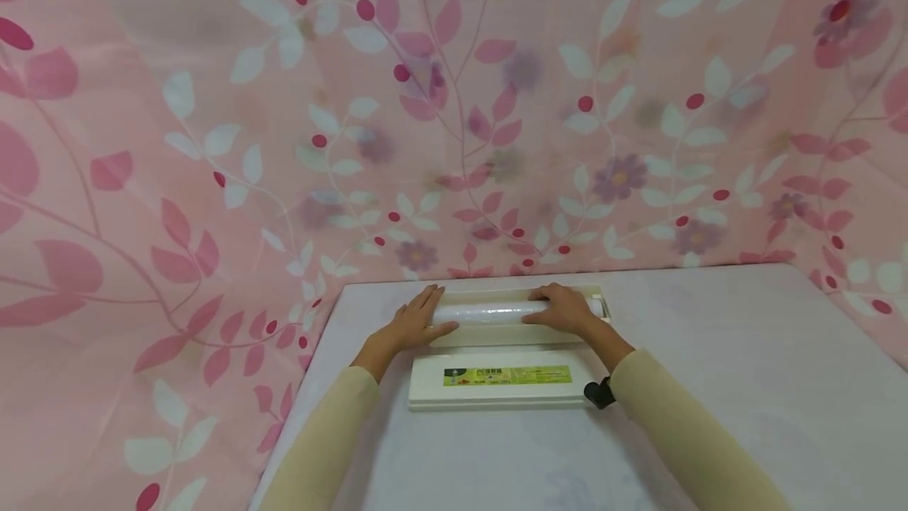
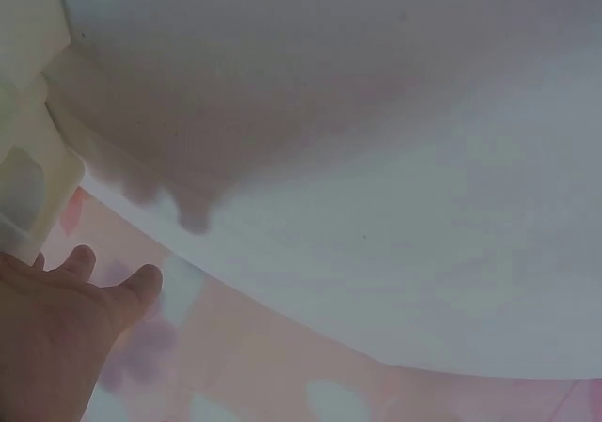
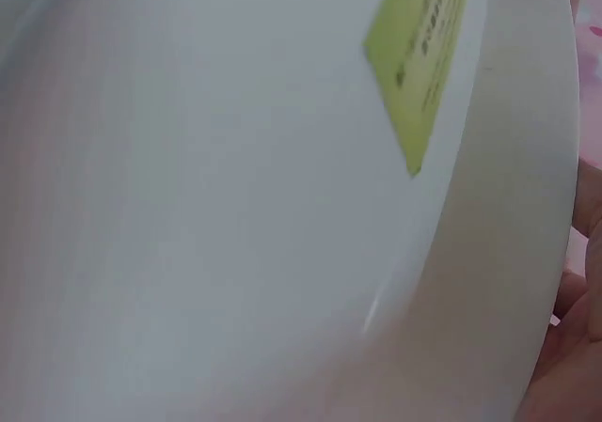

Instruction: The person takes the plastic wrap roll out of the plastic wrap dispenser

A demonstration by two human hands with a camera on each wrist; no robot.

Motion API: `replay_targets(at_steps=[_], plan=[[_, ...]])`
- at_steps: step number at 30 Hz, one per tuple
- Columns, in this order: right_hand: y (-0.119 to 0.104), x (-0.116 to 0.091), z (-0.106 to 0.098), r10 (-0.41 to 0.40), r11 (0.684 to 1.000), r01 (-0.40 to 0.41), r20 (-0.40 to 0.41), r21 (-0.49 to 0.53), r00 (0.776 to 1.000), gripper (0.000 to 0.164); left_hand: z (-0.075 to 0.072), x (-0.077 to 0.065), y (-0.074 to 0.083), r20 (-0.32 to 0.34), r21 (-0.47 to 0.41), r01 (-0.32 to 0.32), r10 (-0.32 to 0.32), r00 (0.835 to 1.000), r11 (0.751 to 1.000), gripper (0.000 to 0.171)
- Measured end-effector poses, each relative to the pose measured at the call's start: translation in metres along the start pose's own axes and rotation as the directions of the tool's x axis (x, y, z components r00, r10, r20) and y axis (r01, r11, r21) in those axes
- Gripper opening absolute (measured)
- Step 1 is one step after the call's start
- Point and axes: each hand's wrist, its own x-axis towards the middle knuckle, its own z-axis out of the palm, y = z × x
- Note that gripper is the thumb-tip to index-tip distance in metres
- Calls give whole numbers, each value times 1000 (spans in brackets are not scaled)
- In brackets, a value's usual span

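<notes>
A clear, shiny roll of plastic film (image 1: 489,313) lies lengthwise along a long cream box (image 1: 468,335). My left hand (image 1: 414,322) holds the roll's left end, thumb on the near side and fingers reaching over to the far side. In the left wrist view, the left hand (image 2: 56,319) has some fingers stretched out beside the box end. Toward the roll's right end, my right hand (image 1: 563,310) grips it with thumb and fingers bent round it. The right wrist view catches only part of the right hand (image 3: 574,347), behind a pale plastic edge.
Just in front of the box lies a white lid (image 1: 433,393) bearing a yellow-green label (image 1: 507,375). A black device (image 1: 599,393) sits at the right wrist, overlapping the lid's right end. Pink floral curtain (image 1: 454,140) hangs behind and beside the white-covered table (image 1: 745,385).
</notes>
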Motion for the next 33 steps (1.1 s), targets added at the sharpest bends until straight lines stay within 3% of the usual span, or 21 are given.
replay_targets(at_steps=[8, 15, 19, 25, 33], plan=[[-4, 1, 6, 63, 998, -63, -2, -24, 998, 60, 1, 0, -2, -31, -40, -23, 22, 999, 999, 96], [-5, 3, 8, 88, 996, -88, 8, -35, 996, 59, 4, 2, -2, -2, -33, 6, -6, 1000, 999, 95], [-3, 3, 7, 113, 991, -113, 2, -65, 994, 58, 3, 3, 1, -3, -49, -15, 14, 1000, 999, 94], [-5, 5, 6, 95, 994, -94, 13, -61, 995, 57, 2, 2, 2, -50, -55, -15, 12, 999, 998, 90], [-7, 3, 9, 102, 990, -101, 4, -99, 995, 58, 5, 3, 0, -63, -84, -43, 38, 997, 996, 90]])
